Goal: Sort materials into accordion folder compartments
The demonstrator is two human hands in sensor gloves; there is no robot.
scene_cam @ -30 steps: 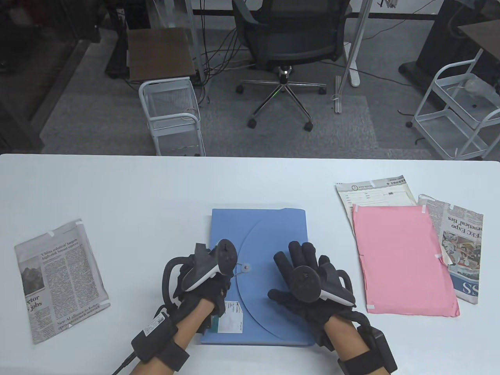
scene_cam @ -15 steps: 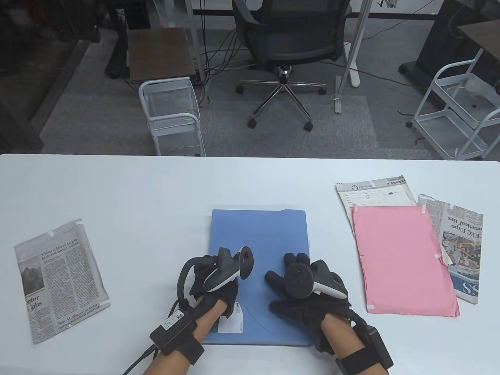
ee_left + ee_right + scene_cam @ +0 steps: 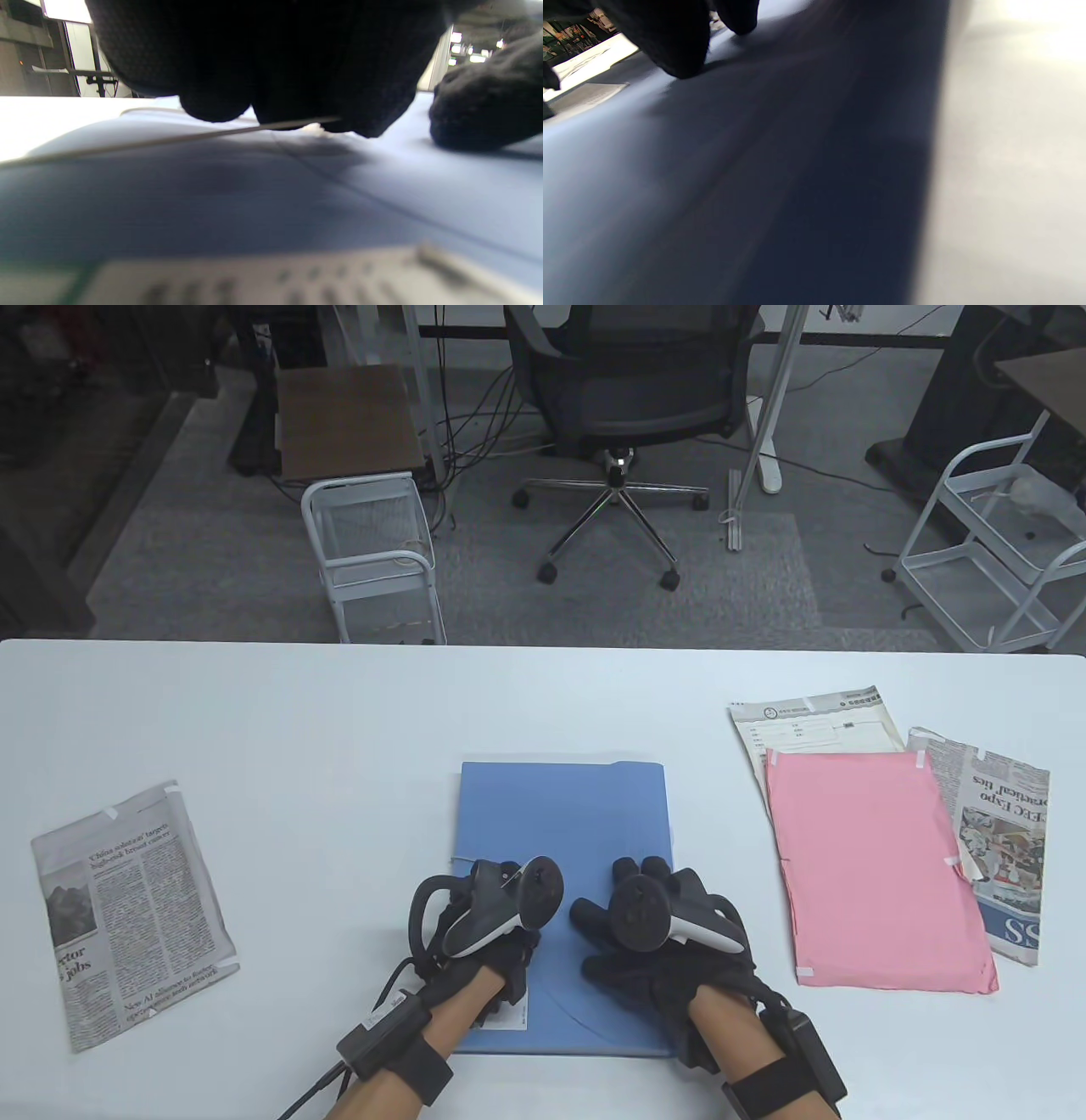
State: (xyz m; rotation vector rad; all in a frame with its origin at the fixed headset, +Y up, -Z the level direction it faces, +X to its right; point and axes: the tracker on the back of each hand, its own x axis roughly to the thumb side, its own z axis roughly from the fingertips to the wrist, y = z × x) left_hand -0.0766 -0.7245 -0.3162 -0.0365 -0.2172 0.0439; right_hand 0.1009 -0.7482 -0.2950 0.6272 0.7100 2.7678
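Two hands (image 3: 492, 929) (image 3: 653, 937) low on blue folder (image 3: 562, 814)

hidden: left hand (image 3: 484, 937) fingertips under tracker (image 3: 501, 899) | blurred: folder label (image 3: 271, 275) text unreadable | cut off: right forearm (image 3: 747, 1052) at bottom edge

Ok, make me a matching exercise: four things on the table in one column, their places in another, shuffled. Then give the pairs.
Things:
1. blue folder
2. pink sheet
3. lone newspaper
4. form

Places:
A. alone at the table's left
B. far end sticks out from under the pink sheet
C. under both hands, centre
D. top of the right-hand pile

Pairs: 1-C, 2-D, 3-A, 4-B
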